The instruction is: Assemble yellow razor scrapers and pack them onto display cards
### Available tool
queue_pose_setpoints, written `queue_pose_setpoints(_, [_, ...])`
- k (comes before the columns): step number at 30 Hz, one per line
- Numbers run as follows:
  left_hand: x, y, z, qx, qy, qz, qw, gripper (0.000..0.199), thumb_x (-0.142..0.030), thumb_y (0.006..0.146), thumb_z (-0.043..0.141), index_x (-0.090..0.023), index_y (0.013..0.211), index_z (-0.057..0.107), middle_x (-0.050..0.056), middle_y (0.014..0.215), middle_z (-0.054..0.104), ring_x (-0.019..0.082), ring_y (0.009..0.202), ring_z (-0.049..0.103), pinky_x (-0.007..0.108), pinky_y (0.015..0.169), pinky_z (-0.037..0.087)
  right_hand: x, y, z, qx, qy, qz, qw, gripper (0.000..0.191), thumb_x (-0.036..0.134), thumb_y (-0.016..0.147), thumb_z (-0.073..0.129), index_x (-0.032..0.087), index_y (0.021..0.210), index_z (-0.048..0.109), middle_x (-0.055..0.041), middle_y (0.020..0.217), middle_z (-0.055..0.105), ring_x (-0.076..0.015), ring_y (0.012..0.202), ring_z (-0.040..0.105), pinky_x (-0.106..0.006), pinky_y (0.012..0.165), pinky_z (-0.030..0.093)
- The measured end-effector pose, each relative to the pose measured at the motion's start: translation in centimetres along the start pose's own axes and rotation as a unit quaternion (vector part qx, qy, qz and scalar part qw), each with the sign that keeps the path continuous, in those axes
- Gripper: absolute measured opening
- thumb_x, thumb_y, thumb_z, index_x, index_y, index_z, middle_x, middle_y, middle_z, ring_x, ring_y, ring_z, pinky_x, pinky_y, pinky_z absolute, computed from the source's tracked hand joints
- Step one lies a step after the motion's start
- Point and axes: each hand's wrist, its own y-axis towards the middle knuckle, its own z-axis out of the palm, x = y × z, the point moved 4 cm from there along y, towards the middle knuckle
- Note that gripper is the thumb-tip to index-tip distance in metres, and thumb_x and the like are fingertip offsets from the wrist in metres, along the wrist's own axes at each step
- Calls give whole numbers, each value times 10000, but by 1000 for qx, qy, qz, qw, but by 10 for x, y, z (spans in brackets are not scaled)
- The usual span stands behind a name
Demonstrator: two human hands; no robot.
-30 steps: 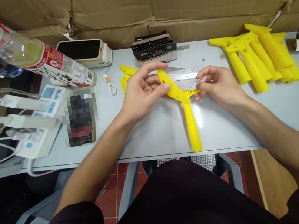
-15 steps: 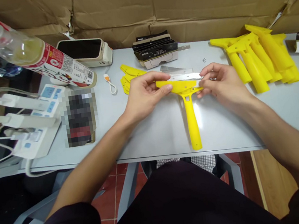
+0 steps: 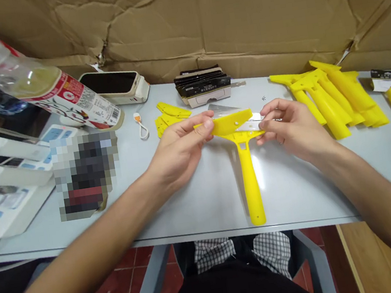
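One long, pale grey, smooth worktop (image 3: 205, 208), with a creased brown cardboard wall (image 3: 253, 15) behind. To the right, a heap of yellow plastic scraper handles (image 3: 332, 101); at the centre, just in front of the body, a single yellow plastic T-shaped handle (image 3: 251, 182), with its grip pointing toward the body and its wide head between both hands. Cannot tell whether resting flat or slightly lifted.

At the far side, a small carton of black packets (image 3: 210, 96); nearer the left hand, a few loose yellow plastic plates (image 3: 172, 113), overlapping. Between plate and head, partly covered, a thin silver metal blade (image 3: 251, 126).

Holds in the left hand (image 3: 181, 151), thumb against fingertips, the yellow plastic cover plate (image 3: 227, 124), tilted over the head and blade. Pinches narrowly in the right hand (image 3: 295, 126) the blade at its right end, fingers close around the corner of the head.

Looks like the step of seating blade and plate on the head. Seems to call next for levelling the plate, matching its holes to those underneath, and keeping the blade from sliding. After that, probably calls for the tiny metal screws (image 3: 263, 98), lying beyond the right hand.
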Motion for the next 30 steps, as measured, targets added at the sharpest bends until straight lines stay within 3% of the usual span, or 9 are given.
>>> queue_pose_setpoints(4, [6,-3,8,9,-26,-15,1000,219,-372,743,1009,-227,814,861,93,1462,708,281,1342,656,412,1089,565,-3,-1,1,16,12,2,1000,265,196,769,891,225,950,699,39,769,734,-180,620,779,-335,706,646])
queue_pose_setpoints(10, [15,1,11,-3,-50,-51,997,187,-296,725,1002,-187,801,871,139,1446,698,263,1107,760,425,918,675,-4,-3,7,26,29,9,999,318,207,724,924,217,937,689,48,730,724,-186,604,778,-330,697,652])
queue_pose_setpoints(15, [19,1,13,1,-36,-57,998,145,-263,750,977,-170,779,870,148,1465,681,256,1123,752,369,868,693,-4,-3,8,31,26,5,999,297,187,739,901,220,947,691,45,748,730,-175,611,776,-319,707,650])
queue_pose_setpoints(22, [21,4,10,-6,-1,-52,999,251,-316,684,1017,-154,761,841,153,1324,738,232,976,769,396,823,693,-4,-4,8,35,18,11,999,325,198,724,910,224,958,685,58,748,711,-177,614,775,-331,717,647])
queue_pose_setpoints(27, [20,8,9,14,21,-73,997,332,-309,629,1043,-151,807,811,79,944,782,182,797,747,375,797,664,-2,-6,10,48,21,20,998,320,177,731,900,226,963,687,59,756,713,-181,627,788,-319,722,640])
queue_pose_setpoints(30, [20,9,7,6,10,-61,998,435,-243,595,1050,-175,929,780,47,913,778,185,798,749,355,770,647,-3,-6,10,53,31,30,998,323,182,735,915,226,966,693,52,759,712,-180,638,787,-328,736,652])
